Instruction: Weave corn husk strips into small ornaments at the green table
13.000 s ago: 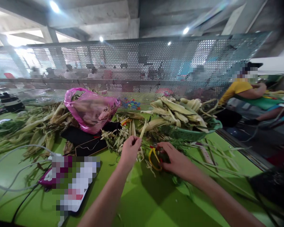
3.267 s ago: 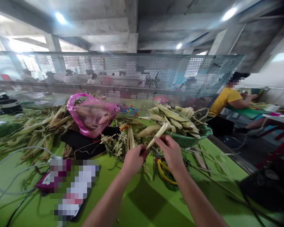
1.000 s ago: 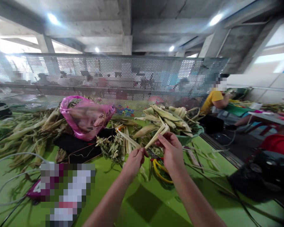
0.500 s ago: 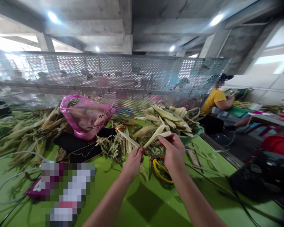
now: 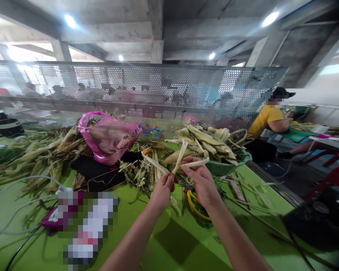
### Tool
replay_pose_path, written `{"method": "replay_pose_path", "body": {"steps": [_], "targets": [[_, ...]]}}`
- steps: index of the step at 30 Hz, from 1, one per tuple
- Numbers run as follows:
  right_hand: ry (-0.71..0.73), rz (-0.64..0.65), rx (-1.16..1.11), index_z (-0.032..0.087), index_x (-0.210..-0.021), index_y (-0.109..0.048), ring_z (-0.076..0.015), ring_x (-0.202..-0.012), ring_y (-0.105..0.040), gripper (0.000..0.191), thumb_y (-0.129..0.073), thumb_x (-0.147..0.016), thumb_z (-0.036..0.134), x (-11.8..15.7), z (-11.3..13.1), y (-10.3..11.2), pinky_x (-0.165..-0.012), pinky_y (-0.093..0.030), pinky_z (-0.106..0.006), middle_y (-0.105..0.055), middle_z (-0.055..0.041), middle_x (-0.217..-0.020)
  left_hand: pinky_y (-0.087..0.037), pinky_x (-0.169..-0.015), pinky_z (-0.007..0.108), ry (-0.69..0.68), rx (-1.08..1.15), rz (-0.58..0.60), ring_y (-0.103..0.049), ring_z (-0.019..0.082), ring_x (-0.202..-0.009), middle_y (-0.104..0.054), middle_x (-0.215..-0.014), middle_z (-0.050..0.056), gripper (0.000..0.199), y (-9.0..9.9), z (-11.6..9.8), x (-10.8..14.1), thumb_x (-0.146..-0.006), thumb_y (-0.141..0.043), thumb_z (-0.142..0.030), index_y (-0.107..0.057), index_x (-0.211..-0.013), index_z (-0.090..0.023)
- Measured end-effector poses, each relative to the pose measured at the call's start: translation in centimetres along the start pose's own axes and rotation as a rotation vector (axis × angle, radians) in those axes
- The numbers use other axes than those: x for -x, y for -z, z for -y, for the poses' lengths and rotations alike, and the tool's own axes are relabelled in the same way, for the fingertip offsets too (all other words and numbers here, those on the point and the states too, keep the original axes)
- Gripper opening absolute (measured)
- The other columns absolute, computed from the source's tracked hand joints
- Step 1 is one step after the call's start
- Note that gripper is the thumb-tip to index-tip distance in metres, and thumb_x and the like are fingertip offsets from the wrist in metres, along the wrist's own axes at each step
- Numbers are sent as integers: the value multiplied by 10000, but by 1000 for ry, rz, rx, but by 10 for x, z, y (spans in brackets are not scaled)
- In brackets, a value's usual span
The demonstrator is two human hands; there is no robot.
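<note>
Pale corn husk strips (image 5: 181,154) fan out from my left hand (image 5: 164,190), whose thumb and fingers pinch them together at one end. My right hand (image 5: 200,182) grips another pale husk strip (image 5: 198,163) between thumb and fingers; its end bends upward. Just below my right hand lie scissors with yellow handles (image 5: 192,205) on the green table (image 5: 147,233), partly hidden by that hand. Behind the hands, a heap of dry corn husks (image 5: 206,141) fills a green basket (image 5: 244,158). Cut husk scraps (image 5: 135,175) lie beyond my left hand.
To the left are a pink plastic bag (image 5: 109,135), a pile of husks (image 5: 53,150) and a purple power strip (image 5: 52,218) with cables. A perforated metal screen (image 5: 147,94) stands behind. A person in a yellow shirt (image 5: 267,120) sits at right; a black bag-like object (image 5: 316,218) is nearer.
The middle husk strip now stands more upright, and the strip in my right hand has separated from it. My right hand has turned slightly. The whole view has shifted a little.
</note>
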State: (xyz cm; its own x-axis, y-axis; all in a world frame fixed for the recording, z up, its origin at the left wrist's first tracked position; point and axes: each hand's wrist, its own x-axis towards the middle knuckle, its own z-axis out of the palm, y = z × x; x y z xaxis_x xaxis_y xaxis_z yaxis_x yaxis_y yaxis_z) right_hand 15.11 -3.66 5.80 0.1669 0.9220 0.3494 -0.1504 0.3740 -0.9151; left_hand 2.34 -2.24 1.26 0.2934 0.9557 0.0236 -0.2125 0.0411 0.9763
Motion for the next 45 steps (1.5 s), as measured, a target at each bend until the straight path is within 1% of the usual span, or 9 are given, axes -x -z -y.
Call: {"method": "replay_pose_path", "body": {"steps": [7, 12, 18, 24, 31, 36, 41, 43, 45], "targets": [[-72, 143, 121, 203, -855, -602, -220, -874, -615, 233, -624, -815, 431, 1, -4, -2, -872, -444, -375, -681, -55, -885, -189, -464, 229, 47, 205, -19, -236, 72, -458, -322, -522, -75, 278, 1, -7, 1, -782, -521, -455, -461, -734, -188], [-10, 280, 330, 197, -828, -616, -204, -867, -585, 213, -585, -846, 406, 4, 1, -7, -831, -425, -329, -668, -49, -882, -207, -472, 226, 13, 389, -100, -217, 69, -457, -273, -508, -87, 257, 4, -7, 0, -739, -562, -406, -418, -703, -195], [25, 294, 456, 200, -803, -632, -179, -775, -550, 221, -580, -839, 411, 5, 6, -9, -732, -414, -292, -626, -17, -781, -224, -487, 223, 20, 457, -174, -239, 71, -483, -275, -534, -73, 209, 1, -10, 2, -690, -534, -313, -370, -636, -194], [34, 413, 566, 196, -777, -629, -149, -710, -522, 195, -577, -846, 372, 9, 11, -12, -699, -399, -261, -603, 11, -736, -250, -490, 228, 67, 532, -206, -303, 74, -476, -360, -552, -54, 228, 3, -10, 3, -716, -492, -391, -406, -657, -188], [86, 497, 598, 204, -769, -625, -184, -753, -544, 136, -583, -841, 310, 9, 6, -10, -729, -417, -289, -610, -13, -753, -259, -480, 219, 3, 432, -165, -309, 71, -470, -352, -561, -67, 242, 4, -1, -1, -725, -530, -384, -379, -680, -200], [144, 434, 567, 211, -725, -643, -206, -776, -566, 129, -626, -804, 310, 6, 4, -5, -762, -430, -322, -626, -33, -770, -247, -486, 207, -3, 334, -74, -314, 66, -495, -383, -607, -70, 292, 4, -3, -2, -718, -601, -426, -427, -773, -198], [-48, 610, 470, 210, -812, -685, -224, -845, -567, 338, -577, -802, 530, 8, 19, 2, -783, -420, -330, -648, -56, -871, -226, -490, 209, -20, 294, -126, -300, 73, -502, -352, -564, -71, 281, 8, -8, -2, -762, -565, -440, -447, -773, -185], [-148, 550, 351, 202, -856, -685, -210, -772, -558, 523, -402, -846, 642, 7, 19, 5, -710, -426, -325, -656, -66, -848, -228, -495, 206, -38, 259, -128, -298, 77, -510, -355, -572, -69, 293, 9, -11, -1, -767, -566, -462, -473, -808, -186], [-188, 351, 282, 194, -862, -668, -179, -657, -521, 543, -367, -858, 646, 4, 13, 7, -614, -409, -303, -654, -58, -782, -239, -504, 204, -59, 226, -102, -310, 78, -526, -375, -600, -63, 309, 8, -12, -1, -753, -592, -472, -505, -842, -189]]}}
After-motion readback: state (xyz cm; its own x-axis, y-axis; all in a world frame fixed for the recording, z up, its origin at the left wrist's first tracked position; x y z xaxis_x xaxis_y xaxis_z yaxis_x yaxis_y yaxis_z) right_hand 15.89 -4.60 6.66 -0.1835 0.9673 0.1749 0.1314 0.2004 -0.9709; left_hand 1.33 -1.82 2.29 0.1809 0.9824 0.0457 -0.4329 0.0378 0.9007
